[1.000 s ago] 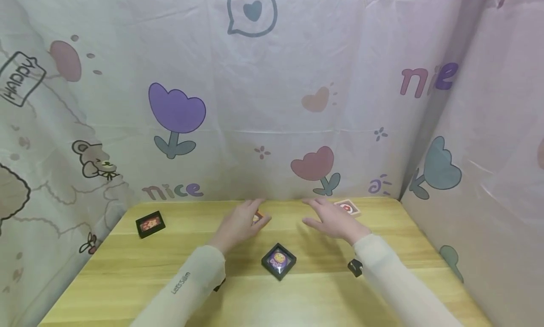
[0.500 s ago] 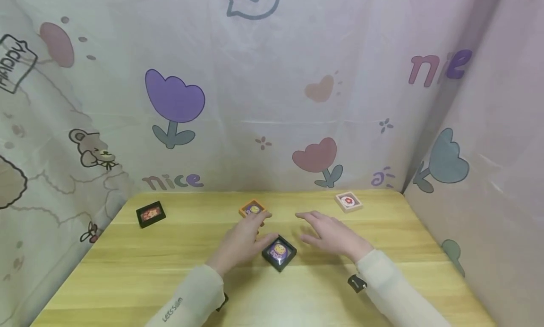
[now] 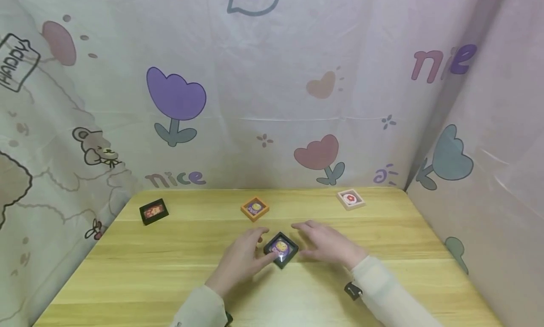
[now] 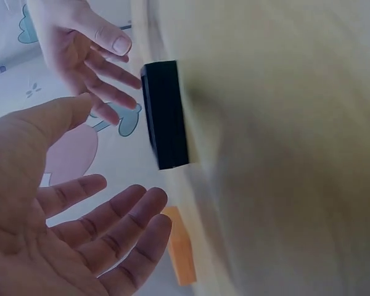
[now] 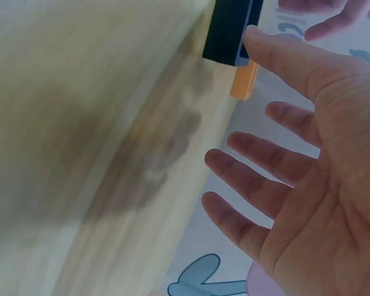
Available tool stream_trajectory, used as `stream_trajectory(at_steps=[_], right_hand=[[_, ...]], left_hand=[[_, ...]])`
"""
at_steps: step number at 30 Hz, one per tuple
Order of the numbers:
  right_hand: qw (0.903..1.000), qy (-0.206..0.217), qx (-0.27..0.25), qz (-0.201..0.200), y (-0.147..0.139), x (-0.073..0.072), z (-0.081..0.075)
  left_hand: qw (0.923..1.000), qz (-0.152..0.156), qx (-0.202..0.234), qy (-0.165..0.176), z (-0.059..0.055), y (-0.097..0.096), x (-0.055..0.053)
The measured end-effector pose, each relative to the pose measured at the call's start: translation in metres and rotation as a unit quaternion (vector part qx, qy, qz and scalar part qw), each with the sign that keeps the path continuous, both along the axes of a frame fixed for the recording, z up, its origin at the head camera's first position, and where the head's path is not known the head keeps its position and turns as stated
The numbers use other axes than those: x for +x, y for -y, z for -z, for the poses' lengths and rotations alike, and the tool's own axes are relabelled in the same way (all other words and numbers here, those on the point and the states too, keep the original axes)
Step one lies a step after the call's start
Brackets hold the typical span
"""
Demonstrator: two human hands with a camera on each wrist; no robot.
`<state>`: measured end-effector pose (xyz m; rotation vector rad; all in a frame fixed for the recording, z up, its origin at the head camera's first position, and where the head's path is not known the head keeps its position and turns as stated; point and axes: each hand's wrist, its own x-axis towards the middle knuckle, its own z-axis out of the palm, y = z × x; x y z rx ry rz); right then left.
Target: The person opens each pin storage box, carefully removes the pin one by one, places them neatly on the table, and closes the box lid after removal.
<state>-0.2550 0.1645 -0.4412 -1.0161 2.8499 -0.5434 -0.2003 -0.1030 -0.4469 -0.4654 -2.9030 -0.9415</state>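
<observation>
- The black frame with purple picture (image 3: pixel 281 250) is lying on the wooden table (image 3: pixel 297 303), between the two hands, nearer than the orange frame (image 3: pixel 255 209).
- The left hand (image 3: pixel 240 258) is gripping nothing; whether its thumb is touching the black frame, I cannot tell.
- The right hand (image 3: pixel 331 244) is hovering just beside, grasping nothing.

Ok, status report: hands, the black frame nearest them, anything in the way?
Left hand, right hand flanking square black frame, no grip. Lies flat on wood-grain table. Nothing seen between; orange frame beyond, apart.
</observation>
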Motion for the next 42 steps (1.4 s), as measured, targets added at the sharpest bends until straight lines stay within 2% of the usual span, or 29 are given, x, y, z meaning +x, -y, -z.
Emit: stream_trajectory(at_steps=[4,11,21,31,36,42], right_hand=[[0.9999,0.004,0.009,-0.004,0.006,0.001,0.003],[0.9998,0.015,0.014,-0.002,0.013,0.004,0.005],[0.9997,0.018,0.014,-0.008,0.017,0.009,0.005],[0.9994,0.019,0.01,-0.028,0.021,0.011,0.007],[0.9989,0.032,0.003,-0.036,0.022,0.018,0.004],[0.9968,0.074,-0.01,-0.03,0.024,0.029,0.0]], left_hand=[[1.0,0.0,0.0,0.001,0.006,0.001,0.003],[0.9998,-0.003,-0.018,-0.004,0.009,0.002,0.009],[0.9995,0.029,-0.007,-0.014,0.012,-0.002,0.016],[0.9995,0.032,0.002,0.009,0.014,-0.002,0.02],[0.9993,0.036,0.002,0.01,0.014,-0.002,0.022],[0.9989,0.045,0.0,0.014,0.013,-0.004,0.023]])
